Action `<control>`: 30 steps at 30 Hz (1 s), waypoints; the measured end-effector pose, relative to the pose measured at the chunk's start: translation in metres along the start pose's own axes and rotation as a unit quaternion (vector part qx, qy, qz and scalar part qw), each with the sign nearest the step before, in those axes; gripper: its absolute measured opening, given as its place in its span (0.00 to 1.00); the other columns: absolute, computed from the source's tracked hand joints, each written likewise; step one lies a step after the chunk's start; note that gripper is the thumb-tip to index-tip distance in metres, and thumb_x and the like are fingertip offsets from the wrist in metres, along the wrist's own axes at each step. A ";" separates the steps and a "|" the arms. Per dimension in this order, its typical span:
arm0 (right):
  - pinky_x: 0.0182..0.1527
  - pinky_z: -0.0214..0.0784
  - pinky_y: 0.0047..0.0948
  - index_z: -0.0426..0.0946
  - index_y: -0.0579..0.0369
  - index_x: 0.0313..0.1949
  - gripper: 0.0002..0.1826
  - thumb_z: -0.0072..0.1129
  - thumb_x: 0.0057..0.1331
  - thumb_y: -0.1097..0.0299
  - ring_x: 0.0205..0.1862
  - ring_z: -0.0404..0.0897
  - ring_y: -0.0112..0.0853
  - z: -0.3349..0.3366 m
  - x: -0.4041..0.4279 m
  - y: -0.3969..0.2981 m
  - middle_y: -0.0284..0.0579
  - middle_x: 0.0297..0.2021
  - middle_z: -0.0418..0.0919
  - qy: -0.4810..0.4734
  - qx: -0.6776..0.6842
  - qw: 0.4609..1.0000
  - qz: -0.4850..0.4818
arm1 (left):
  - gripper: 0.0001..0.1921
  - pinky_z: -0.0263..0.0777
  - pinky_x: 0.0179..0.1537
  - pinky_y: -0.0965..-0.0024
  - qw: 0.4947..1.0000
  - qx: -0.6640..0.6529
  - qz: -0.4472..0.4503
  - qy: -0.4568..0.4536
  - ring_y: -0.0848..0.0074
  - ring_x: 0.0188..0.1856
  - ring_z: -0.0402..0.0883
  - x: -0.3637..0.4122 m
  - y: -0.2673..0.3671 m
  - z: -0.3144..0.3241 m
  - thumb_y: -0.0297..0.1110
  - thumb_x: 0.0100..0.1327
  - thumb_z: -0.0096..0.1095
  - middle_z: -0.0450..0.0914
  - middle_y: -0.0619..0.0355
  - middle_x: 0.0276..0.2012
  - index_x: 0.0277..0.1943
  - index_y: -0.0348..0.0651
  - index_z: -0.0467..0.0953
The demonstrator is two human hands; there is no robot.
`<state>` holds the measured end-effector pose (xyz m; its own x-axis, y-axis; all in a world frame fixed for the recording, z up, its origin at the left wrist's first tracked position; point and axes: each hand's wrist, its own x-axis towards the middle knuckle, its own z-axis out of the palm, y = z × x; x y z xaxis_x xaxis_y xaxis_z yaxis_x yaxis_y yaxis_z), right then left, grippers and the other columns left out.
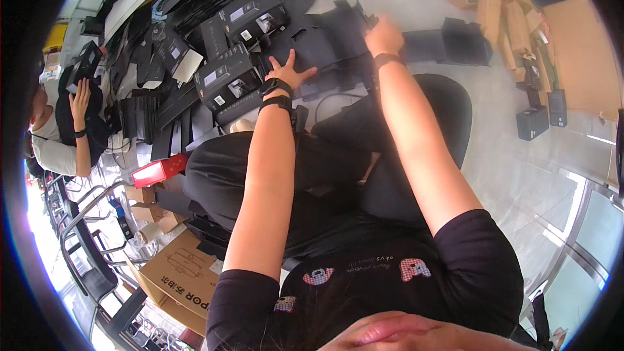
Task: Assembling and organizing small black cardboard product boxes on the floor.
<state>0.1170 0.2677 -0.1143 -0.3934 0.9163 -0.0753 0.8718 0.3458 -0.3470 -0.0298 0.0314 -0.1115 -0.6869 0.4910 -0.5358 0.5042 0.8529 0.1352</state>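
Before me lies a flattened black cardboard box [317, 41], opened out with flaps and cut-outs. My left hand [287, 74], with two black bands at the wrist, rests spread at its near left edge. At its right edge is my right hand [384, 36], blurred, with its fingers bent around a dark flap; whether they grip it is unclear. Left of my left hand stands a black printed carton [228, 78], and another black printed carton [253, 12] lies behind it. A further black flattened piece [443, 44] extends right of my right hand.
A co-worker at the left handles a black box [84, 66]. Stacked black cardboard sheets [141, 117] and a red box [158, 171] lie at left. Brown cartons [516, 24] and small black boxes [532, 123] are on the floor at right. A large brown carton [180, 278] stands at lower left.
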 end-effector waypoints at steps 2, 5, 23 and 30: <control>0.53 0.74 0.42 0.71 0.51 0.59 0.18 0.56 0.71 0.67 0.55 0.78 0.49 -0.002 0.000 -0.003 0.54 0.49 0.75 0.077 -0.057 0.995 -0.023 | 0.60 0.65 0.71 0.49 1.000 0.005 0.001 -0.011 0.40 0.74 0.66 0.000 0.001 -0.001 0.82 0.49 0.65 0.41 0.35 0.81 0.82 0.76 0.45; 0.56 0.71 0.41 0.78 0.49 0.45 0.08 0.55 0.68 0.69 0.55 0.76 0.44 -0.003 -0.002 -0.012 0.43 0.45 0.75 0.171 -0.101 0.969 -0.147 | 0.60 0.71 0.65 0.44 0.995 0.095 0.009 0.035 0.37 0.69 0.72 -0.002 0.008 0.005 0.89 0.51 0.54 0.45 0.36 0.81 0.83 0.71 0.46; 0.82 0.23 0.55 0.52 0.42 0.80 0.34 0.33 0.80 0.45 0.84 0.40 0.34 0.048 0.040 0.013 0.40 0.82 0.50 0.004 -0.328 0.920 -0.215 | 0.77 0.30 0.72 0.19 0.972 0.199 0.113 0.059 0.36 0.82 0.33 -0.012 0.000 0.015 0.88 0.39 0.65 0.31 0.51 0.84 0.83 0.59 0.31; 0.82 0.29 0.55 0.47 0.44 0.82 0.39 0.29 0.79 0.37 0.84 0.42 0.37 0.061 0.047 0.017 0.41 0.83 0.46 -0.016 -0.226 0.955 -0.192 | 0.68 0.24 0.73 0.22 0.994 0.048 0.100 -0.002 0.43 0.83 0.26 0.006 -0.006 0.013 0.93 0.48 0.48 0.29 0.55 0.84 0.83 0.64 0.32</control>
<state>0.0954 0.3045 -0.1807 -0.7121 0.6999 -0.0554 0.6952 0.7139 0.0840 -0.0302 0.0267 -0.1265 -0.5663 0.6485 -0.5087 0.6781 0.7174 0.1598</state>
